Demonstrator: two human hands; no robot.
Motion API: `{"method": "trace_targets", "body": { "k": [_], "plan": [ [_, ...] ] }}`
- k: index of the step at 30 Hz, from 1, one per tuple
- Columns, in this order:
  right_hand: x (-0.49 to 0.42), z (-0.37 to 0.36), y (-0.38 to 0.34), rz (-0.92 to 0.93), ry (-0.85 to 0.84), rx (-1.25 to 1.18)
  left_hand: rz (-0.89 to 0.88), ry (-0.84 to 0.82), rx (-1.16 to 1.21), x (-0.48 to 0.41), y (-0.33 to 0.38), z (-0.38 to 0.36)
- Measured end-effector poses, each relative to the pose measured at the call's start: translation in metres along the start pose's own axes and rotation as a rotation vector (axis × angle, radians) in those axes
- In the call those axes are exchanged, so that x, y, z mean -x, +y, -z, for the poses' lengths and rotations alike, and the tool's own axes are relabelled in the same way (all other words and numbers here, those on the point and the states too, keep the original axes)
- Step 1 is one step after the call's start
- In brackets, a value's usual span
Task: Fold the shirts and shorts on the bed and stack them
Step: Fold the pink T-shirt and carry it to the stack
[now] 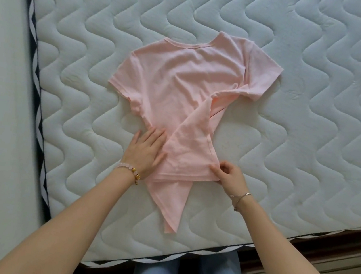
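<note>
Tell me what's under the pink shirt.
The pink shirt lies on the quilted mattress; part of its own cloth pokes out below the hem. Anything else beneath is covered.

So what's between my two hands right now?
The folded-over lower part of the pink shirt, seen in the head view. The left hand presses flat on it; the right hand pinches its hem.

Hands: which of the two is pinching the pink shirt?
The right hand, wearing the thin chain bracelet: its fingers pinch the hem corner of the pink shirt. The left hand, with the bead bracelet, lies flat on the shirt.
</note>
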State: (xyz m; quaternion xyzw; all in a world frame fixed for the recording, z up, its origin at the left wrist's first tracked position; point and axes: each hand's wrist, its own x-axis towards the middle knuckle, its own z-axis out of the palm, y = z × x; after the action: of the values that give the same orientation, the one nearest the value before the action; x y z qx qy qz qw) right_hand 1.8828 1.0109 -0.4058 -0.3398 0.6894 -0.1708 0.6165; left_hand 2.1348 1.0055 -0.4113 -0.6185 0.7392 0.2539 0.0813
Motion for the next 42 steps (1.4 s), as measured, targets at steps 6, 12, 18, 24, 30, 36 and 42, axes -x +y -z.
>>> {"method": "trace_targets", "body": {
  "k": [6, 12, 18, 24, 30, 36, 42],
  "plan": [
    [0.007, 0.050, 0.006, 0.002, 0.074, -0.050, 0.043, 0.090, 0.048, 0.009, 0.018, 0.003],
    [0.016, 0.114, 0.030, -0.008, 0.119, 0.069, 0.319, 0.249, 0.352, 0.046, 0.046, -0.017],
    [0.024, 0.153, 0.049, -0.058, 0.140, 0.143, 0.737, 0.097, 0.880, 0.089, 0.098, -0.050],
    [0.024, 0.178, 0.063, -0.113, 0.116, 0.179, 0.917, 0.073, 0.919, 0.102, 0.131, -0.070],
    [0.018, 0.206, 0.066, -0.145, 0.121, 0.303, 1.034, 0.133, 0.950, 0.122, 0.114, -0.080],
    [0.020, 0.202, 0.081, -0.205, 0.034, 0.590, 1.039, 0.080, 0.867, 0.133, 0.105, -0.083],
    [0.026, 0.196, 0.080, -0.241, -0.042, 0.631, 1.062, 0.049, 0.687, 0.128, 0.110, -0.074]
  ]
}}
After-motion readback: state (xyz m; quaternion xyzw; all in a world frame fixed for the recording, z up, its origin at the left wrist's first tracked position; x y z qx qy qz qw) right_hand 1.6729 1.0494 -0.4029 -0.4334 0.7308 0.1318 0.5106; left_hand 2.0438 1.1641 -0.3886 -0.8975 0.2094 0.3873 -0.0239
